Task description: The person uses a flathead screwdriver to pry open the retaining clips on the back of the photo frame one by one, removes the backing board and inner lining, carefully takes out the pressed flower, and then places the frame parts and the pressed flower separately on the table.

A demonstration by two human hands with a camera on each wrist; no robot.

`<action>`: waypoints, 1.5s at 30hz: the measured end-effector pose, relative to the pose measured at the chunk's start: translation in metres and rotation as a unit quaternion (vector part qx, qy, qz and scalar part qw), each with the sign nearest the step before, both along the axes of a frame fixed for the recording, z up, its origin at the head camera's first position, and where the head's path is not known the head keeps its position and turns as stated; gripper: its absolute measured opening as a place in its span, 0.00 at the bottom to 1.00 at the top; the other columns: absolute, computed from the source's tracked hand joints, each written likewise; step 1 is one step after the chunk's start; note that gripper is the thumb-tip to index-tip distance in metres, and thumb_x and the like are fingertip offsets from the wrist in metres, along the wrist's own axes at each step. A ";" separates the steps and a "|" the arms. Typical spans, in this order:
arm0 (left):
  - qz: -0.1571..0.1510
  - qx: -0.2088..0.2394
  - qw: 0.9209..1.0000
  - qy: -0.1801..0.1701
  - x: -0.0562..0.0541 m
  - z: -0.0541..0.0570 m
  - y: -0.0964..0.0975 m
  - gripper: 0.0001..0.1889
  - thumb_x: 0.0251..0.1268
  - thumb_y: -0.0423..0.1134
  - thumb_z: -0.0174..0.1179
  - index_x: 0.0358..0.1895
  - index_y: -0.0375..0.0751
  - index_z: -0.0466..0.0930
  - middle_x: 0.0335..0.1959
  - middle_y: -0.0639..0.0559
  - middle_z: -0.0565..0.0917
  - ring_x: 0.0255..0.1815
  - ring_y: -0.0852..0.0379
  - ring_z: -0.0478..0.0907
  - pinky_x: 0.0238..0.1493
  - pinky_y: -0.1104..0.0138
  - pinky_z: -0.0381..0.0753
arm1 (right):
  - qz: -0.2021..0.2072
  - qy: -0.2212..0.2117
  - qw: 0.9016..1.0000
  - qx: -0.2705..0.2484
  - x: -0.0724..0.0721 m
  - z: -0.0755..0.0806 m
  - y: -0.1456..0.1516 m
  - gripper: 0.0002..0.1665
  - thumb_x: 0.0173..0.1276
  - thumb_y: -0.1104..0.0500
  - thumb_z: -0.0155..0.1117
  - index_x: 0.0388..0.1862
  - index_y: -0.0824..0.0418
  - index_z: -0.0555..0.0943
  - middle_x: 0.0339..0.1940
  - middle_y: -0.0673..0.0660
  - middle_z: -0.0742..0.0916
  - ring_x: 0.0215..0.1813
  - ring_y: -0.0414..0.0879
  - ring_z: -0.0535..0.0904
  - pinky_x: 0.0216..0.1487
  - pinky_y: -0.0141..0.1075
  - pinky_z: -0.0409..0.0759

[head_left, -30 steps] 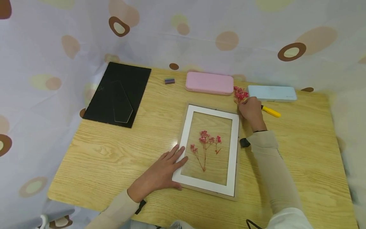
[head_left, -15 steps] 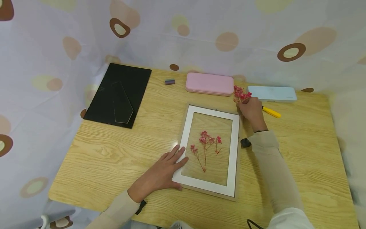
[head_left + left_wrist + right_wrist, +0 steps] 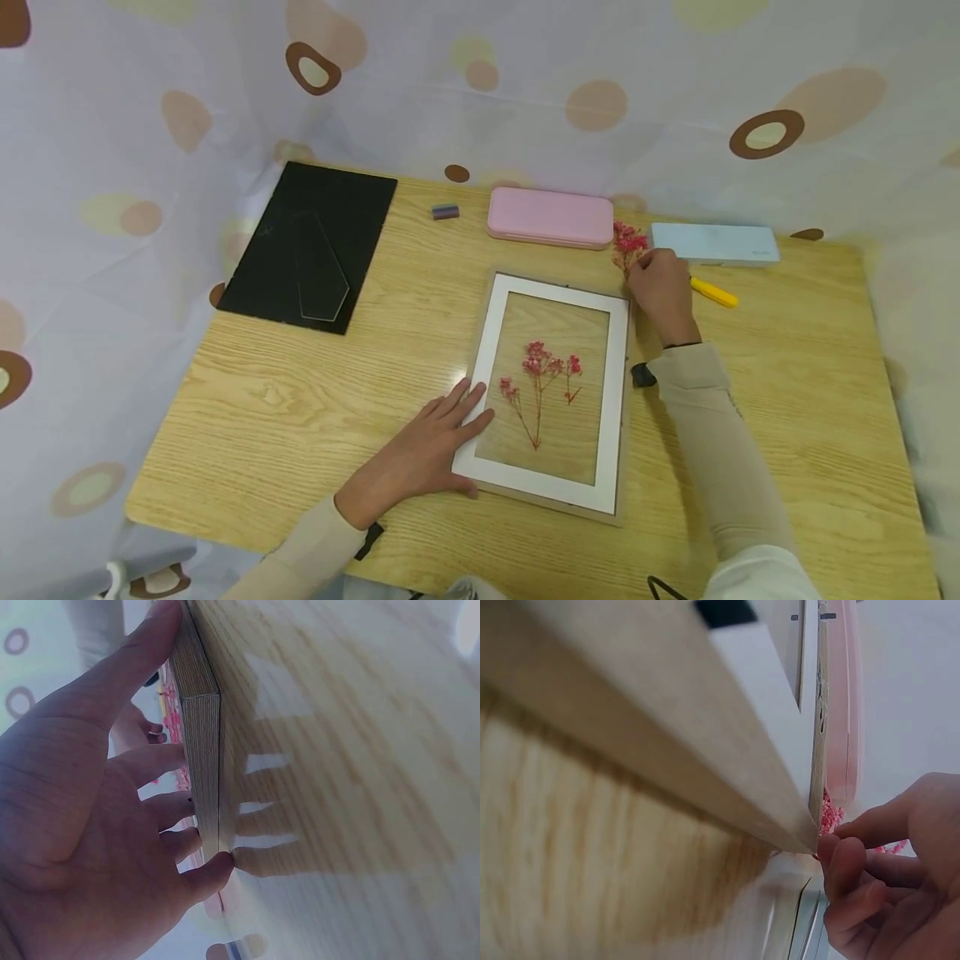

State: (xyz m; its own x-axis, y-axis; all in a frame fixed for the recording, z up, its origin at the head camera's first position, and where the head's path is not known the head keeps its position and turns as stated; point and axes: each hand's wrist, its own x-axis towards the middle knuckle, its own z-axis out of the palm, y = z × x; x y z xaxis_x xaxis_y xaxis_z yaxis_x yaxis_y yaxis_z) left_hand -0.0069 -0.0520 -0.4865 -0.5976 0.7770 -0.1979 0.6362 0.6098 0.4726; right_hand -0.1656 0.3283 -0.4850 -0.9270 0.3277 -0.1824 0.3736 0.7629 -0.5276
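A picture frame (image 3: 620,400) with a white mat lies face up in front of me. Within its window are pressed pink flower sprigs (image 3: 537,360) on thin reddish stems. My left hand (image 3: 420,450) rests at the frame's lower left, fingers spread over the mat; in the left wrist view its fingertips touch the wooden side. Just past the top right corner, my right hand (image 3: 662,287) pinches at a bunch of pink dried flowers (image 3: 628,240), thumb and fingertips together at the stems. The right wrist view shows these curled fingers (image 3: 847,862) right by the frame corner, partly hiding the blossoms.
A pink case (image 3: 551,217) and a pale blue case (image 3: 716,243) stand along the back edge. A yellow-handled tool (image 3: 714,292) lies right of the right hand. At the back left is a black frame backing (image 3: 315,246), with a small striped block (image 3: 446,212) beside it.
My right hand shifts slightly at the flower bunch; half a second ago one blossom stuck out further right over the fingers. My left hand stays on the frame.
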 end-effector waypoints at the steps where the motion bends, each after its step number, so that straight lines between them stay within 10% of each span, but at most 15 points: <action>1: 0.000 0.000 1.000 0.001 0.000 0.000 0.000 0.57 0.40 0.65 0.76 0.75 0.41 0.65 0.81 0.39 0.50 0.82 0.42 0.41 0.72 0.47 0.61 | 0.004 -0.003 1.000 0.004 0.000 0.001 0.000 0.15 0.71 0.60 0.52 0.31 0.70 0.79 0.21 0.60 0.78 0.19 0.51 0.73 0.17 0.37 0.69; 28: -0.006 -0.003 1.000 0.010 -0.004 -0.002 -0.002 0.57 0.41 0.66 0.75 0.76 0.41 0.64 0.81 0.39 0.50 0.82 0.41 0.41 0.73 0.48 0.59 | 0.026 0.012 1.000 0.005 0.005 0.009 -0.006 0.18 0.74 0.59 0.55 0.29 0.72 0.81 0.21 0.61 0.78 0.20 0.51 0.72 0.18 0.36 0.68; 36: -0.010 0.000 1.000 0.011 0.000 -0.003 -0.001 0.57 0.41 0.67 0.75 0.76 0.41 0.64 0.81 0.39 0.51 0.82 0.42 0.41 0.72 0.48 0.61 | 0.055 -0.003 0.998 -0.019 0.056 0.031 -0.022 0.19 0.74 0.59 0.58 0.44 0.77 0.84 0.37 0.70 0.87 0.32 0.55 0.81 0.30 0.39 0.79; 45: -0.007 -0.002 1.000 0.005 0.000 0.000 -0.001 0.57 0.41 0.68 0.74 0.76 0.42 0.64 0.81 0.41 0.51 0.82 0.43 0.41 0.73 0.49 0.60 | 0.109 -0.093 0.986 -0.086 0.122 0.036 -0.051 0.15 0.73 0.59 0.61 0.39 0.72 0.85 0.26 0.60 0.86 0.23 0.45 0.77 0.24 0.36 0.76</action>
